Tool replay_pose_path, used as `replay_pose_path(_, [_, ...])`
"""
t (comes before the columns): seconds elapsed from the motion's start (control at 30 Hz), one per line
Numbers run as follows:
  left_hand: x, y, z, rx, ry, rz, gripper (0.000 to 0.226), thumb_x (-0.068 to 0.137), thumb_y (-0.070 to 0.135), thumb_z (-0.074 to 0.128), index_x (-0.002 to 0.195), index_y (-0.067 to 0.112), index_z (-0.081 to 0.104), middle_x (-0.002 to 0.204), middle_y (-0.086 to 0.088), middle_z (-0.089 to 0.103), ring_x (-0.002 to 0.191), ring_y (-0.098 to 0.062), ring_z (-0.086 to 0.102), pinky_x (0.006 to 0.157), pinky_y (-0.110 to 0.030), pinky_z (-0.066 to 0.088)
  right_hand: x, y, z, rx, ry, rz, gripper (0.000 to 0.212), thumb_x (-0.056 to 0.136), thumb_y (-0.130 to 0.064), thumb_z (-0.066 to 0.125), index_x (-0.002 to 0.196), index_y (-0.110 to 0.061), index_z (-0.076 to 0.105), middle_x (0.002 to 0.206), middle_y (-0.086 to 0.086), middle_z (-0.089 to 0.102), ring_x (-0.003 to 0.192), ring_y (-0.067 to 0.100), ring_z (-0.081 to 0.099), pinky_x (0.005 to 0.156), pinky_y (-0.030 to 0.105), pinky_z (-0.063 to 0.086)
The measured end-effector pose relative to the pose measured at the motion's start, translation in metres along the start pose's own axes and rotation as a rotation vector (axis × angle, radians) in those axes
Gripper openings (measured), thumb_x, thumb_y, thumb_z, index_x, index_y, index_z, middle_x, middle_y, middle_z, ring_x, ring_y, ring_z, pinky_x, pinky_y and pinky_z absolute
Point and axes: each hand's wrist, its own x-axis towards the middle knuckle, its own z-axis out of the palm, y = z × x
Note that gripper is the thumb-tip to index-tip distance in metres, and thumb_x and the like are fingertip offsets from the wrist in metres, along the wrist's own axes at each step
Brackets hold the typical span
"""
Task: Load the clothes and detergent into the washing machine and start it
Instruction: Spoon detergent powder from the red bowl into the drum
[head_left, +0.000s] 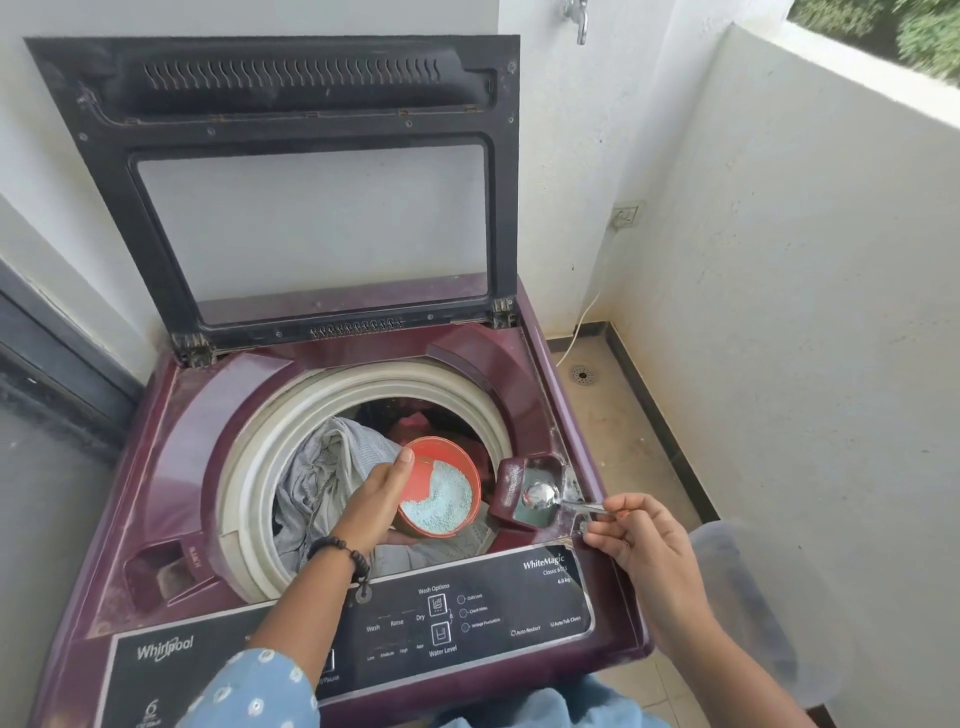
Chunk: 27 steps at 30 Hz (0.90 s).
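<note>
— What's on the left side?

— The washing machine (171, 499) with its lid (291, 171) propped up, and clothes (322, 478) already in the drum. The left hand (376, 501) holds a red tub (441, 486) of pale blue detergent powder (439, 501) over the opening, fingers (402, 462) curled round its rim, tilted toward the right.

— And the right?

— The right hand (639, 540) pinches the handle of a metal spoon (543, 494), whose bowl sits in the detergent tray (530, 491) at the drum's right edge, looking emptied.

— So what does the next scoop turn on?

— I'd say the spoon's handle runs left to right, bowl pointing at the tub. The powder lies just left of the bowl, a short sweep away, so the right hand does the travelling while the left keeps the tub steady.
</note>
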Motion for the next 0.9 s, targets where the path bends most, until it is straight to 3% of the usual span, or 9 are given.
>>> replay_pose_path(0.1, [-0.015, 0.017, 0.006, -0.061, 0.036, 0.009, 0.081, 0.076, 0.085, 0.037, 0.125, 0.022, 0.051, 0.121, -0.002, 0.056, 0.108, -0.027, 0.062, 0.076, -0.048, 0.061, 0.000, 0.004, 0.001, -0.077, -0.004, -0.023, 0.026, 0.097, 0.008, 0.035, 0.088, -0.001, 0.058, 0.067, 0.015, 0.064, 0.064, 0.019, 0.066, 0.067, 0.026, 0.060])
replay_pose_path(0.37, [-0.040, 0.039, 0.023, -0.169, 0.148, 0.079, 0.050, 0.087, 0.066, 0.037, 0.117, 0.027, 0.048, 0.114, 0.004, 0.053, 0.098, -0.012, 0.059, 0.065, -0.034, 0.061, 0.000, 0.006, 0.000, -0.124, -0.044, -0.031, 0.024, 0.098, 0.007, 0.035, 0.093, 0.000, 0.058, 0.070, 0.017, 0.063, 0.064, 0.019, 0.066, 0.064, 0.022, 0.058])
replay_pose_path(0.5, [-0.050, 0.033, 0.032, -0.149, 0.224, 0.107, 0.063, 0.071, 0.089, 0.036, 0.102, 0.037, 0.055, 0.105, 0.012, 0.060, 0.099, -0.015, 0.062, 0.083, -0.047, 0.058, 0.002, 0.008, 0.000, -0.110, -0.057, -0.027, 0.024, 0.098, 0.008, 0.036, 0.092, 0.000, 0.058, 0.067, 0.016, 0.063, 0.061, 0.016, 0.067, 0.063, 0.022, 0.059])
replay_pose_path(0.6, [-0.057, 0.029, 0.036, -0.088, 0.336, 0.131, 0.066, 0.080, 0.084, 0.032, 0.106, 0.028, 0.056, 0.099, 0.008, 0.063, 0.091, -0.009, 0.060, 0.077, -0.036, 0.054, 0.003, 0.008, -0.003, -0.085, -0.076, -0.008, 0.024, 0.098, 0.007, 0.037, 0.094, 0.001, 0.059, 0.066, 0.014, 0.063, 0.062, 0.017, 0.067, 0.066, 0.025, 0.060])
replay_pose_path(0.73, [-0.061, 0.028, 0.037, -0.133, 0.380, 0.150, 0.065, 0.069, 0.086, 0.033, 0.102, 0.035, 0.055, 0.099, 0.010, 0.063, 0.096, -0.018, 0.063, 0.082, -0.052, 0.057, 0.004, 0.005, -0.007, -0.023, -0.095, 0.043, 0.025, 0.097, 0.006, 0.038, 0.095, -0.001, 0.062, 0.067, 0.016, 0.065, 0.065, 0.023, 0.068, 0.067, 0.029, 0.061])
replay_pose_path(0.9, [-0.062, 0.032, 0.038, -0.119, 0.381, 0.167, 0.045, 0.078, 0.074, 0.033, 0.094, 0.038, 0.054, 0.098, 0.009, 0.062, 0.094, -0.013, 0.061, 0.085, -0.053, 0.056, 0.008, -0.004, -0.008, 0.120, -0.161, 0.091, 0.027, 0.095, 0.007, 0.036, 0.098, 0.001, 0.062, 0.073, 0.016, 0.063, 0.064, 0.026, 0.062, 0.057, 0.031, 0.058])
